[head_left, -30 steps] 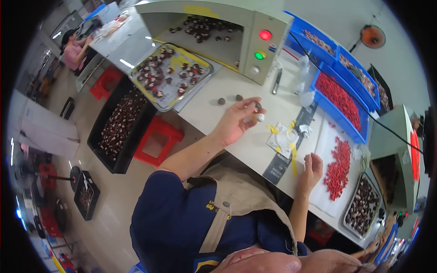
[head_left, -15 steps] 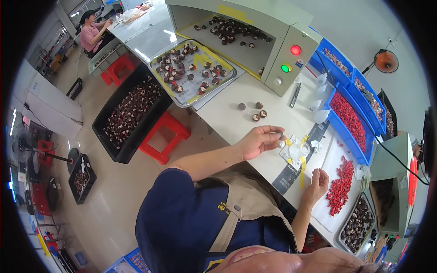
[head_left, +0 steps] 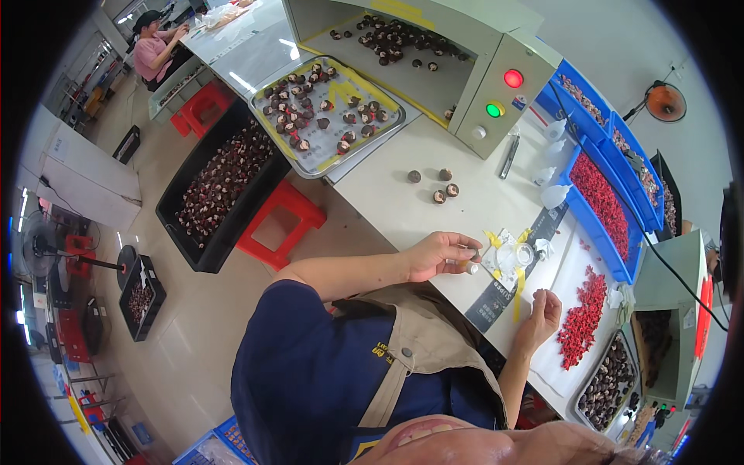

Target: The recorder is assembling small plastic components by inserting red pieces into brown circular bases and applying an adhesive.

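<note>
My left hand (head_left: pixel 439 254) pinches a small dark round part at the near edge of the white workbench (head_left: pixel 403 174), right beside a small clear fixture (head_left: pixel 513 256) taped down with yellow tape. My right hand (head_left: pixel 542 310) rests on the bench near a pile of small red parts (head_left: pixel 583 318), its fingers curled; what it holds is too small to tell. Several loose dark round parts (head_left: pixel 439 186) lie on the bench farther away.
A metal tray of dark parts (head_left: pixel 329 116) sits at the far left beside a grey machine with red and green lights (head_left: pixel 500 97). Blue bins with red parts (head_left: pixel 604 194) line the right. A black crate (head_left: pixel 221 186) and red stool (head_left: pixel 283 221) stand on the floor.
My left hand has drawn back from the loose dark parts toward the taped fixture near the bench edge, carrying a small part. The right hand has stayed near the red parts.
</note>
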Demonstrator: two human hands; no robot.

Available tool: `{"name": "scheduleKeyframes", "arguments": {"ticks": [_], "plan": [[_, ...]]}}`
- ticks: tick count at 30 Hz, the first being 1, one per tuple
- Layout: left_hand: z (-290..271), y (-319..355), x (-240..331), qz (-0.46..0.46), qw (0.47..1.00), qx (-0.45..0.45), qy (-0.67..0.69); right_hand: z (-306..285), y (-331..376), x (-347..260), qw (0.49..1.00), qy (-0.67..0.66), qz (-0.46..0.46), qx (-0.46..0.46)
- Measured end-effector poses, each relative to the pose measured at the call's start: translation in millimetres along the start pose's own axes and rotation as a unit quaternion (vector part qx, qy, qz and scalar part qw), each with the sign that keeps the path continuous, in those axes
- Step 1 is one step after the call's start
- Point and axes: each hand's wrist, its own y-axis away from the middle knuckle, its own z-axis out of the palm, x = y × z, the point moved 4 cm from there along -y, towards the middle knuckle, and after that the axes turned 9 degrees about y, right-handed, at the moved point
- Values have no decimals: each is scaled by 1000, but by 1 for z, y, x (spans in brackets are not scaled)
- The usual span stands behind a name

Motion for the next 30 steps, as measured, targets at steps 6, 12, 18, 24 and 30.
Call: {"name": "scheduleKeyframes", "arguments": {"ticks": [6, 12, 18, 24, 30], "plan": [[8, -9, -7, -13, 999, -4, 46, 3, -1, -3, 1000, -15, 1, 5], [22, -11, -23, -30, 997, -35, 62, 1, -1, -2, 1000, -29, 0, -7], [23, -19, -35, -42, 997, -43, 53, -12, 4, 0, 1000, 14, 18, 14], [22, -18, -25, -27, 999, 10, 15, -3, -14, -31, 994, 64, 48, -70], [17, -25, -22, -33, 999, -15, 5, 6, -39, -43, 983, 169, 13, -74]]}}
